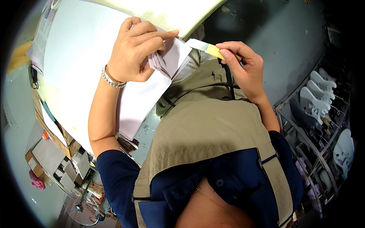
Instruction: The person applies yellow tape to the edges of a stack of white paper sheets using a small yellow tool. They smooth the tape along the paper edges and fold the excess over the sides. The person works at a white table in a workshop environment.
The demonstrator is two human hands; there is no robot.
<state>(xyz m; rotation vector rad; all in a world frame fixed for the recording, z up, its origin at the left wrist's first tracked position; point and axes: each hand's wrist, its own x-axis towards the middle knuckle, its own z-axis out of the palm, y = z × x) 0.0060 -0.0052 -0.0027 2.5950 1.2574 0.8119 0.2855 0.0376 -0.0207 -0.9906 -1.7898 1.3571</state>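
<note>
At the table's edge, my left hand (pixel 140 47) is closed around a bunched, folded part of the pale pinkish paper (pixel 131 110). Its index finger stretches to the right along the top of the sheets. Several folded layers (pixel 159 64) stick out below the fingers. My right hand (pixel 243 62) pinches a flat blade with a yellow grip (pixel 215 51) between thumb and fingers. The pale end of that blade points left and meets, or nearly meets, the paper's edge; which of the two I cannot tell.
A large white table surface (pixel 76 49) spreads on the left. Racks at right hold pale guitar bodies (pixel 313 102). Lower left are a standing fan (pixel 80 208), cardboard boxes (pixel 36 165) and a pink cloth (pixel 37 179). My khaki apron (pixel 205 129) lies close below the hands.
</note>
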